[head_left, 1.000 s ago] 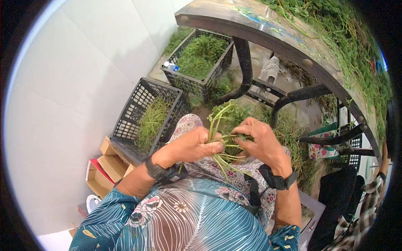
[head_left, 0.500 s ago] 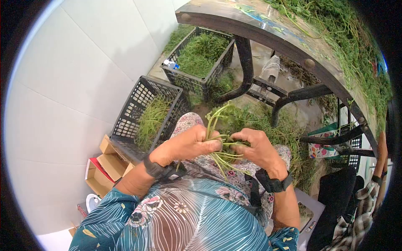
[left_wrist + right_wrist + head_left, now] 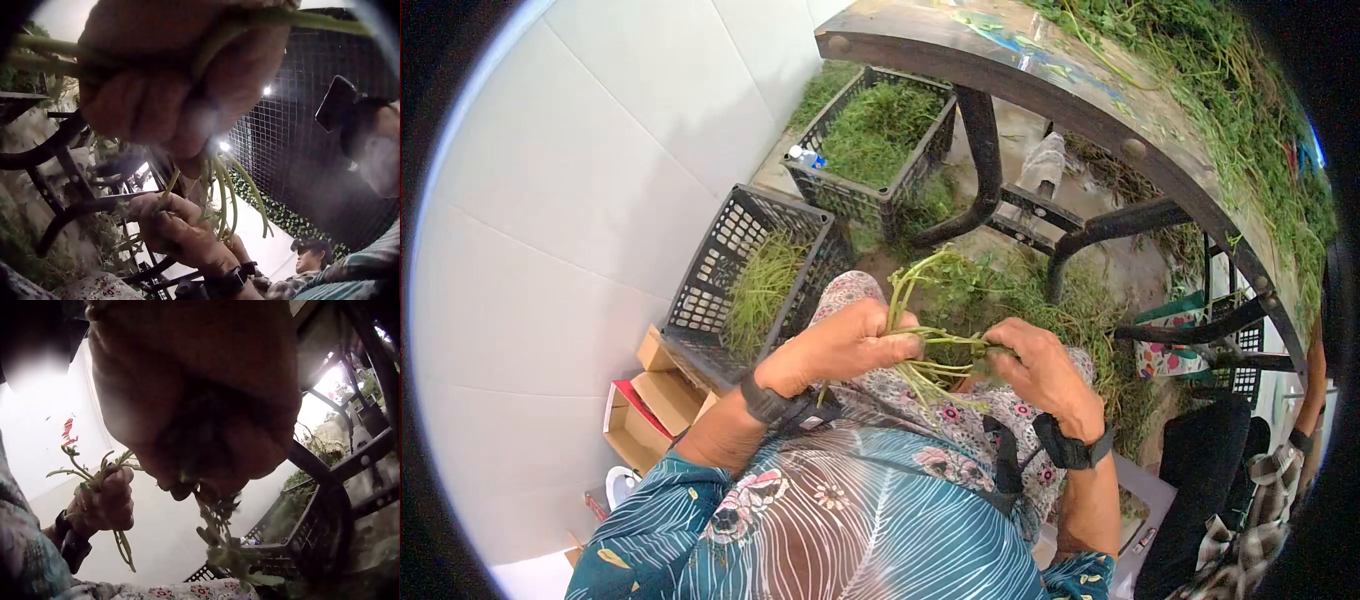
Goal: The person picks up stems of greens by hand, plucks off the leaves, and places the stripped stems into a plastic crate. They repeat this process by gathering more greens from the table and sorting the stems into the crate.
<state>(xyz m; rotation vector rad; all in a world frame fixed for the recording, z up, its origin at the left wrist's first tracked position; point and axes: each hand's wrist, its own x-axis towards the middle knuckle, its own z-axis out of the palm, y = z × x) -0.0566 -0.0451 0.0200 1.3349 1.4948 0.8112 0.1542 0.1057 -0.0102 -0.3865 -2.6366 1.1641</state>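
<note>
A bunch of green stems (image 3: 935,372) is gripped in the left hand (image 3: 845,345), stem ends fanning out toward the right and downward. The right hand (image 3: 1045,375) pinches leafy tips at the right end of some of these stems, a short way from the left hand. In the left wrist view the left hand (image 3: 181,69) fills the top with fingers curled round the stems. The right wrist view shows the right hand (image 3: 200,406) from close up, a leafy sprig (image 3: 219,531) hanging below its fingers.
Two black crates stand at the left: one (image 3: 825,250) with thin stems, one (image 3: 887,200) with leafy greens. A table (image 3: 1040,75) piled with greens curves along the upper right, above black metal legs (image 3: 980,150). Greens cover the floor; cardboard boxes (image 3: 668,402) lie lower left.
The right hand closed in toward the left hand, then moved away to the right, with stem tips between its fingers. The left hand has shifted slightly left, still holding the bunch.
</note>
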